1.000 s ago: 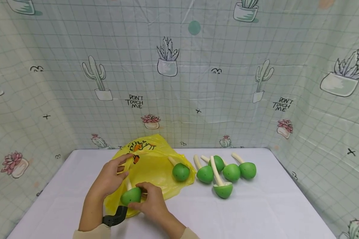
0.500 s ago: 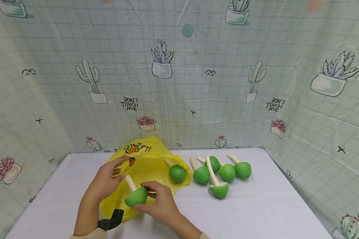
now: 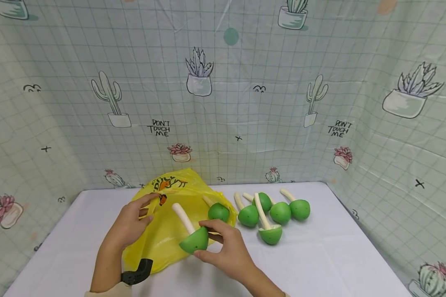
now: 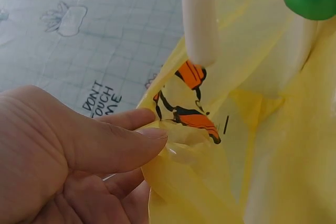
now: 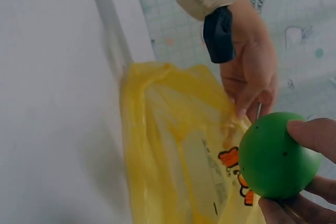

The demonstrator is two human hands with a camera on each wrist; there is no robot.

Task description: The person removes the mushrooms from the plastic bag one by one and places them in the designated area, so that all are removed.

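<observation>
My left hand point(image 3: 131, 220) pinches the upper edge of a yellow plastic bag point(image 3: 163, 243) between thumb and fingers, holding its mouth raised. In the left wrist view the thumb point(image 4: 134, 148) lies over the film beside an orange and black print. My right hand point(image 3: 230, 249) grips a toy mushroom point(image 3: 194, 241) by its dotted green cap, the white stem tilted up and left in front of the bag's mouth. The right wrist view shows the cap point(image 5: 278, 156) between thumb and fingers. A second mushroom point(image 3: 219, 212) lies at the right side of the bag's opening.
Several more green-capped mushrooms point(image 3: 280, 213) lie on the white table point(image 3: 319, 264) to the right of the bag. One mushroom point(image 3: 270, 236) in front has its stem pointing up. A cactus-print curtain point(image 3: 238, 107) surrounds the table at the back and sides.
My right hand has moved right with the mushroom, away from my left hand and from the bag's near left part. The left hand keeps its hold on the bag. The view has shifted slightly.
</observation>
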